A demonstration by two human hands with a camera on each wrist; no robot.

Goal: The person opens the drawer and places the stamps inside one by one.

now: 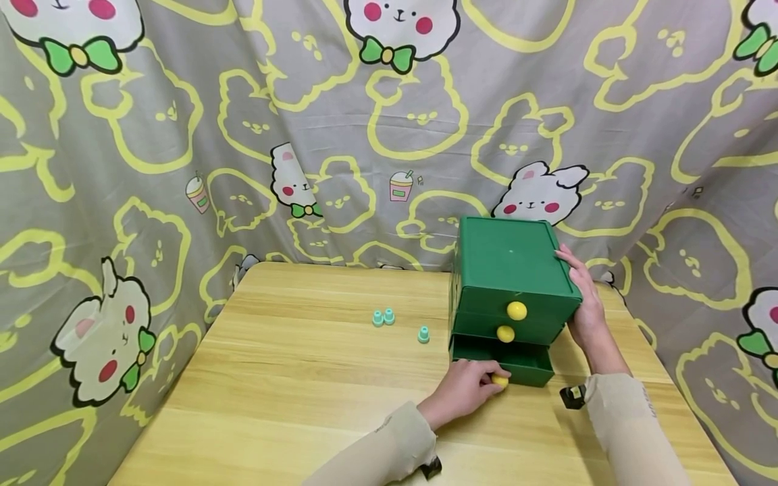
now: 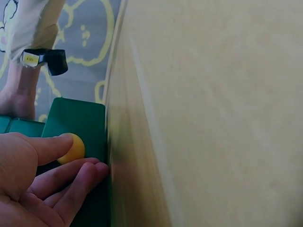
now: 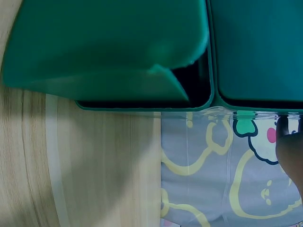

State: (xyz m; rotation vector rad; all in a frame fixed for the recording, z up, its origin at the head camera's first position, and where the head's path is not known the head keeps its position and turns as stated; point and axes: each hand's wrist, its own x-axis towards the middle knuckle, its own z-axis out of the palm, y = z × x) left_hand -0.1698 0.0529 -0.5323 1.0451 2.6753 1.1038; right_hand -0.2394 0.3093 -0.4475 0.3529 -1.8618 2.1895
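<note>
A green drawer cabinet [image 1: 510, 260] with round yellow knobs stands at the right of the table. Its bottom drawer [image 1: 529, 375] is pulled out partway, while the two drawers above sit closed. My left hand [image 1: 464, 390] pinches the bottom drawer's yellow knob [image 2: 73, 150] between thumb and fingers. Against the cabinet's right side rests my right hand [image 1: 586, 307], fingers reaching up to the top edge. In the right wrist view the opened drawer [image 3: 104, 42] juts out of its slot, and only part of the right hand [image 3: 289, 156] shows at the edge.
Left of the cabinet, two small turquoise pegs [image 1: 383, 317] stand side by side, with another turquoise peg [image 1: 423, 335] closer to the cabinet. The wooden table [image 1: 273, 378] is bordered by a patterned curtain [image 1: 340, 135] behind and at the sides.
</note>
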